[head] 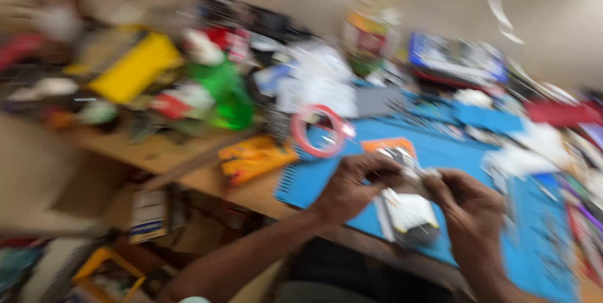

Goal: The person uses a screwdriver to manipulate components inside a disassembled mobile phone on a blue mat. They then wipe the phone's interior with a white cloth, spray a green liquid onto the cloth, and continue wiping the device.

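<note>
left hand (pixel 353 185) | right hand (pixel 468 205) | both curled, pinching small blurred item (pixel 411 171)

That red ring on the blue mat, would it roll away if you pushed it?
The red ring seems to lie flat on the blue mat, so a push would probably slide it, not roll it. It looks thin and hollow, so likely light. Stood on edge, it might roll. The picture is blurred, so I cannot tell its stiffness.

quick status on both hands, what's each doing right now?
Left hand: closed, fingers pinched on a small pale object, too blurred to identify.
Right hand: closed on the same object's other end, over the blue mat.
</note>
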